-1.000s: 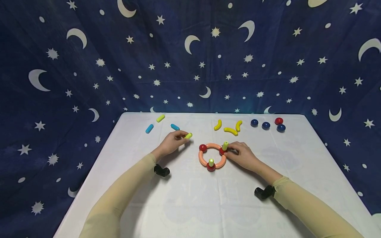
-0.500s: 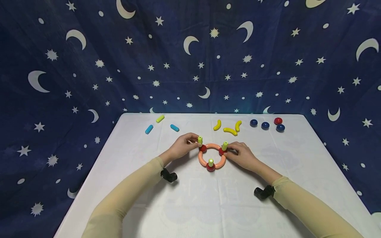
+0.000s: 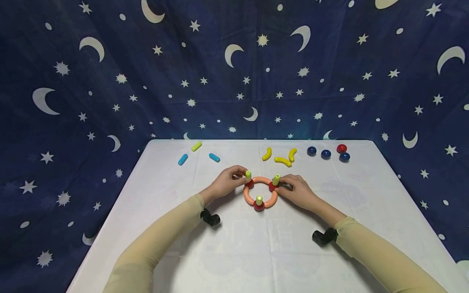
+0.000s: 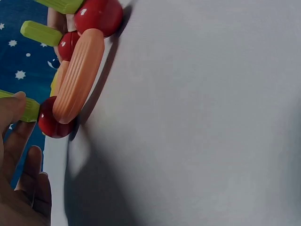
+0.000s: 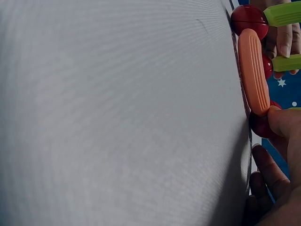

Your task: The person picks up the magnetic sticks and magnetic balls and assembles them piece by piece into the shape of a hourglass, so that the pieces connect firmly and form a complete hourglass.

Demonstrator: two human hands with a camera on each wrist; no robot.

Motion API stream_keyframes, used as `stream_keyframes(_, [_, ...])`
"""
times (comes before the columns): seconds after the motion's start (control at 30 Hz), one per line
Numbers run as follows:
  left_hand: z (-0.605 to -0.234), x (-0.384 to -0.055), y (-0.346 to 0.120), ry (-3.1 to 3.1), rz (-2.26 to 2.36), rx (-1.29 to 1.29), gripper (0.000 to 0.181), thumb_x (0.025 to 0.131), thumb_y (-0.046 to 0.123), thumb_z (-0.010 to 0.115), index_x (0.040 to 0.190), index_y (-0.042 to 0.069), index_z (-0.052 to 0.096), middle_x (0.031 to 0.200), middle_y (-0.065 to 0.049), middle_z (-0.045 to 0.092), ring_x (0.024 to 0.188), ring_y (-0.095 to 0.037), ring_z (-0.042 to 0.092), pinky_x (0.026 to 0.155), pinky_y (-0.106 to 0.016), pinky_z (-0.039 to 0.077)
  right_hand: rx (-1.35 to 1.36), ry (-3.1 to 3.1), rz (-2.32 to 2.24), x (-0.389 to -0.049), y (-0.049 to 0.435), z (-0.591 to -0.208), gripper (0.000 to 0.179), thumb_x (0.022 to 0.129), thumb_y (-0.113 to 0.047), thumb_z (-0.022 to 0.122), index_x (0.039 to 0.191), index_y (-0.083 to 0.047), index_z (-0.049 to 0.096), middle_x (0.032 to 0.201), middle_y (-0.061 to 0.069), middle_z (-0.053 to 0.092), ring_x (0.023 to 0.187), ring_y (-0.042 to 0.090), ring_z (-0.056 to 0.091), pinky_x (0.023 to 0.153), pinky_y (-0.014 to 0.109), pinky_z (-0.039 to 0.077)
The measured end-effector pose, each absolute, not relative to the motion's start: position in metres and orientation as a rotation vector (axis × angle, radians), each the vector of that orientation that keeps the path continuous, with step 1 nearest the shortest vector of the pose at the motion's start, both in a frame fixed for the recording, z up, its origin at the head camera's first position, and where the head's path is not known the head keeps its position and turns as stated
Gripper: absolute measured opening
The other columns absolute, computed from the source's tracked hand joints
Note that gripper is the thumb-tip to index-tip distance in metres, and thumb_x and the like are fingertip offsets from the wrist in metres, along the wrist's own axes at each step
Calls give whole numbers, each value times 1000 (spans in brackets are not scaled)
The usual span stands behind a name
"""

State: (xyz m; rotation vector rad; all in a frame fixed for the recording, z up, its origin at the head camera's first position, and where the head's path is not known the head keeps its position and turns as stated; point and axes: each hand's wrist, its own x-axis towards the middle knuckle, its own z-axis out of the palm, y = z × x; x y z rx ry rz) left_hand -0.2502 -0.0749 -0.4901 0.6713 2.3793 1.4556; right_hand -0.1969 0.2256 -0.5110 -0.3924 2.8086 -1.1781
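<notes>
A ring of curved orange rods (image 3: 248,197) joined by red balls (image 3: 259,206) lies mid-table, and a short lime-green stick stands upright on each ball. My left hand (image 3: 229,181) pinches the left green stick (image 3: 248,174) between thumb and finger. In the left wrist view that green stick (image 4: 30,109) meets its red ball (image 4: 55,120) end on. My right hand (image 3: 298,191) holds the red ball (image 5: 263,126) on the ring's right side, thumb pressed to it beside the orange rod (image 5: 254,70). The front green stick (image 3: 259,200) stands untouched.
At the back left lie two blue sticks (image 3: 182,159) and a lime-green stick (image 3: 196,146). Yellow curved pieces (image 3: 283,162) lie behind the ring. Farther right are dark blue balls (image 3: 326,154) and a red ball (image 3: 342,148). A star-patterned cloth (image 3: 234,81) hangs behind the table.
My left hand has carried the lime-green stick rightward to the ring's left red ball, where it now stands upright. My right hand has stayed at the right red ball.
</notes>
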Motion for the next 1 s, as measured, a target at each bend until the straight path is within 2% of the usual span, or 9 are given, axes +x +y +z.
stream_keyframes(0.27, [-493,-248,-76,2384,1405,644,27,100,24,69,125,14,67,118,2,68,111,-17,61,96,-37,50,-383,2811,-1174,-196,225,-510,42,95,-40,73,127,-14,71,127,3,66,123,30,50,100,54,39])
stream_keyframes(0.53, [-503,-253,-82,2396,1256,676,29,101,31,68,128,19,68,118,7,68,103,-12,61,91,-33,49,-411,2815,-1185,-197,225,-511,40,95,-39,73,126,-14,72,125,3,67,122,30,51,100,54,38])
stream_keyframes(1.0, [-501,-257,-87,2306,1229,686,36,104,32,63,136,17,63,123,5,67,113,-11,61,97,-34,49,-388,2804,-1160,-199,226,-510,38,96,-39,73,125,-16,72,125,3,66,120,30,51,97,52,39])
